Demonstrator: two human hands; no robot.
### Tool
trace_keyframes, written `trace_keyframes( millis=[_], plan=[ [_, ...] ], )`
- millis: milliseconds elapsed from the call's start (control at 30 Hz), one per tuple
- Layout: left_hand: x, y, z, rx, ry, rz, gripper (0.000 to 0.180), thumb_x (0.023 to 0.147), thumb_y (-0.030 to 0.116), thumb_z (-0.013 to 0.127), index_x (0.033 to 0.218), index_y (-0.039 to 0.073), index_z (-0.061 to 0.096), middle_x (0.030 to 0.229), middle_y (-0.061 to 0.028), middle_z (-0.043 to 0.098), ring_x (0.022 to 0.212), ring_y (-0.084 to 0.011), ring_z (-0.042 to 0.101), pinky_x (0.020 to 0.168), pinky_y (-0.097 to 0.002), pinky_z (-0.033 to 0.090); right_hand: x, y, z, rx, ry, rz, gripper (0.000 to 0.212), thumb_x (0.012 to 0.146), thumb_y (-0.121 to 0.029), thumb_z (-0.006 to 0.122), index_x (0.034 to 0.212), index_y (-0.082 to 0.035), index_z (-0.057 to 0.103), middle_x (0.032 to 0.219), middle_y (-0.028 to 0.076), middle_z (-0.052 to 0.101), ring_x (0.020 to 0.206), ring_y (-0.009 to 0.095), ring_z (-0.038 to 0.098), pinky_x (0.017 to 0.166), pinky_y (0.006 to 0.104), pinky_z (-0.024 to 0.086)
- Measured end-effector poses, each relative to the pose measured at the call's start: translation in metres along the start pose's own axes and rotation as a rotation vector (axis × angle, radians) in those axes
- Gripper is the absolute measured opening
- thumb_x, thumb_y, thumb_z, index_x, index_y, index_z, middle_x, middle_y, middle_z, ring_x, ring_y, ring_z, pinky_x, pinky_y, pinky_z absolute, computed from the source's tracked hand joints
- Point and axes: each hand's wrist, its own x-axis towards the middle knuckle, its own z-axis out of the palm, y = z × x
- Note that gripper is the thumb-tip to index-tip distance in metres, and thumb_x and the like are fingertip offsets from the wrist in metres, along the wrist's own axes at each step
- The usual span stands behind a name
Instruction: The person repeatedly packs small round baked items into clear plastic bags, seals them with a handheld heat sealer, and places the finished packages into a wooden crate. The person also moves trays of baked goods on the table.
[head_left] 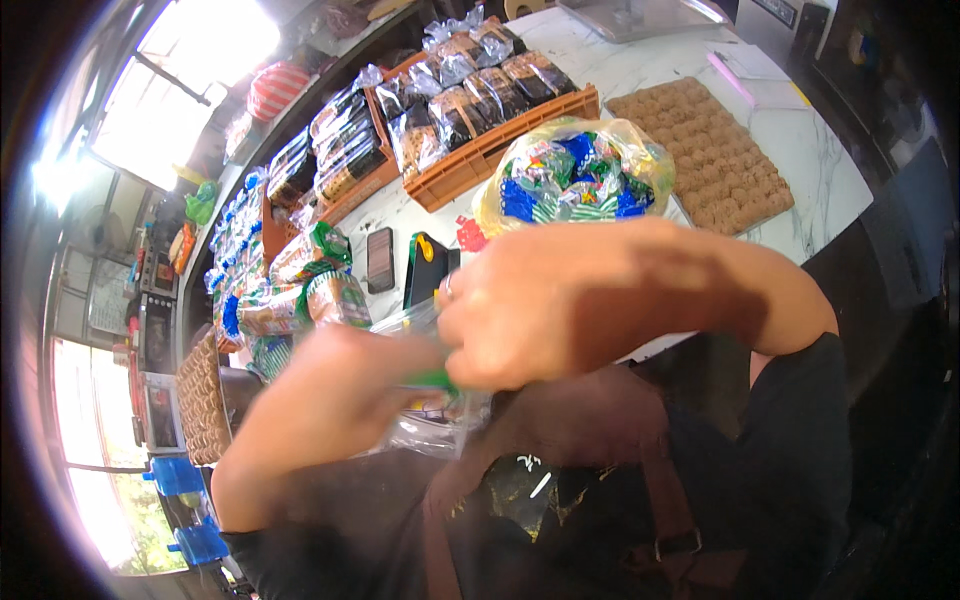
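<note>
In front of my apron, a clear plastic bag (432,432) hangs between my two hands, with something green and printed showing inside. My right hand (515,310), wearing a ring, has its fingers closed on the upper part of this bag. Motion smears my left hand (365,375), which is beside the bag's left side, and its fingers cannot be made out. Just beyond the hands lie a black phone (380,260), a dark flat object with a yellow mark (424,248) and a small red piece (472,235). Packs with green ends (312,254) are piled left of the phone.
A yellowish translucent bag (660,165) of blue and green wrappers sits beyond my right hand. Brown crates (500,150) hold dark wrapped packs (470,110). Brown rounded pieces (705,150) fill a tray at right, near a notebook (760,75) and a metal tray (640,18).
</note>
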Motion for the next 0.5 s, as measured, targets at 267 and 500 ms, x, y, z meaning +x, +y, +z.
trace_keyframes(
  millis=[267,500],
  plan=[
    [-0.035,-0.009,-0.018,-0.075,0.5,0.263,0.016,0.062,0.005,0.072,0.076,0.0,0.065,0.069,-0.0113,0.066,0.06,-0.0167,0.065,0.052,-0.0292,0.044,0.008,0.007,0.011,0.153,-0.044,0.038,0.011,0.07,-0.01,0.064,0.075,-0.001,0.059,0.077,0.017,0.061,0.081,0.038,0.061,0.07,0.0457,0.049],
    [-0.054,0.007,-0.059,0.194,0.579,0.338,0.046,0.047,0.023,0.08,0.083,0.002,0.061,0.078,-0.0098,0.062,0.064,-0.0156,0.051,0.057,-0.0288,0.038,0.012,0.017,0.008,0.336,0.068,-0.038,0.021,0.077,-0.017,0.071,0.079,-0.002,0.057,0.081,0.015,0.061,0.076,0.037,0.06,0.068,0.043,0.048]
  ],
)
